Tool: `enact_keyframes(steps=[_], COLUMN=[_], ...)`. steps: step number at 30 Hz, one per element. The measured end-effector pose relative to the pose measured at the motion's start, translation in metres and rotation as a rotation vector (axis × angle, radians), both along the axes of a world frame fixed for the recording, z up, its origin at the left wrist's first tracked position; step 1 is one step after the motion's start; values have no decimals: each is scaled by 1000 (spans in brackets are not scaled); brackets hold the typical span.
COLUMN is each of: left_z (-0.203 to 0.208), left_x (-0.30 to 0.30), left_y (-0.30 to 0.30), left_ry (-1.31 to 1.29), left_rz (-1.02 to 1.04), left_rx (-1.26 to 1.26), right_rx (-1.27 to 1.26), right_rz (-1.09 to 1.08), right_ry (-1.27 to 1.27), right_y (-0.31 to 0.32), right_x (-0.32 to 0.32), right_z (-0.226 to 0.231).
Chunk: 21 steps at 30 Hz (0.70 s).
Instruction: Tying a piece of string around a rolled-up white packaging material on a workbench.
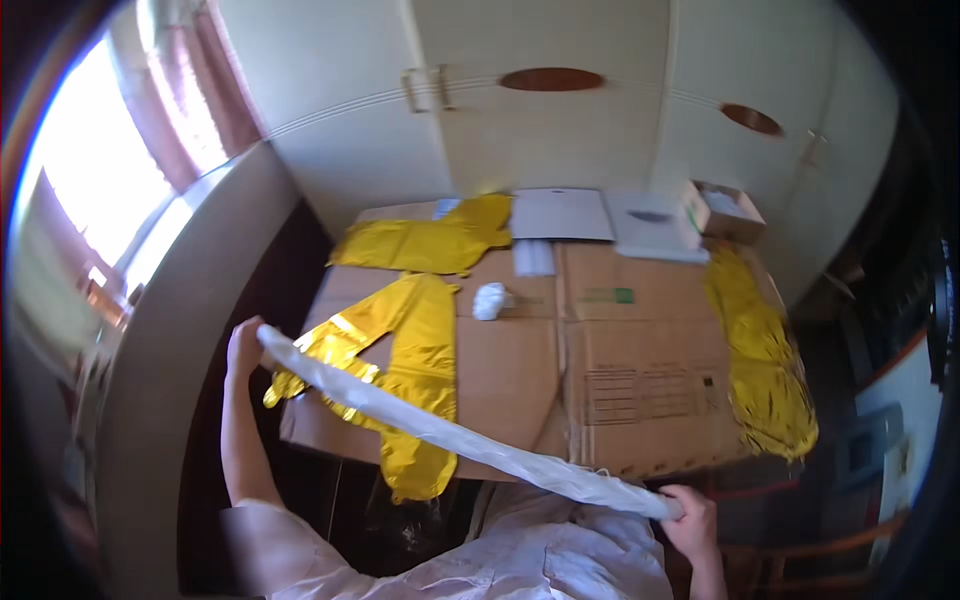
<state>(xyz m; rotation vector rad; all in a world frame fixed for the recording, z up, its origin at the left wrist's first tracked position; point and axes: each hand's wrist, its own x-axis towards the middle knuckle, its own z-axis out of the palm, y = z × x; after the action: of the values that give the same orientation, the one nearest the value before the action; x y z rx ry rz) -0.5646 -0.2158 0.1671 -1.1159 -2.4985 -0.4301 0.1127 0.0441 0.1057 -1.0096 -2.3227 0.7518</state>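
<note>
A long white strip of thin, wrinkled, plastic-like sheet (440, 430) is stretched slantwise across my front, running from upper left to lower right. My left hand (245, 345) is closed round its far left end, with that arm reaching out. Near my waist, my right hand (690, 520) grips the other end. Beneath the strip lies a flat golden foil balloon (422, 350), partly hidden by it. A small crumpled white wad (489, 301) sits just beyond, touched by neither hand.
Opened cardboard (650, 350) covers the table. A second golden foil piece (420, 245) lies at the back left, another (765, 360) along the right edge. Behind are a closed grey laptop (562, 215), a white flat item (655, 228) and a small box (725, 210). Cupboards (540, 130) stand behind.
</note>
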Motion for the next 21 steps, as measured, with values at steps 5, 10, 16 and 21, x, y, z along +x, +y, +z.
enact_keyframes(steps=[5,10,16,21], left_z=[-35,-52,-43,-69], left_x=[58,67,101,65], left_y=[62,55,87,70], left_ry=[-130,-301,-322,-186], left_rz=[-131,-302,-419,-393], left_rx=[-53,-75,-121,-43], right_rx=[154,95,303,553], right_rz=[-576,-973,-980,-756], right_ry=[131,759,630,176], right_y=[-1,32,118,205], right_x=[95,171,242,246], right_z=[-39,-74,-27,20])
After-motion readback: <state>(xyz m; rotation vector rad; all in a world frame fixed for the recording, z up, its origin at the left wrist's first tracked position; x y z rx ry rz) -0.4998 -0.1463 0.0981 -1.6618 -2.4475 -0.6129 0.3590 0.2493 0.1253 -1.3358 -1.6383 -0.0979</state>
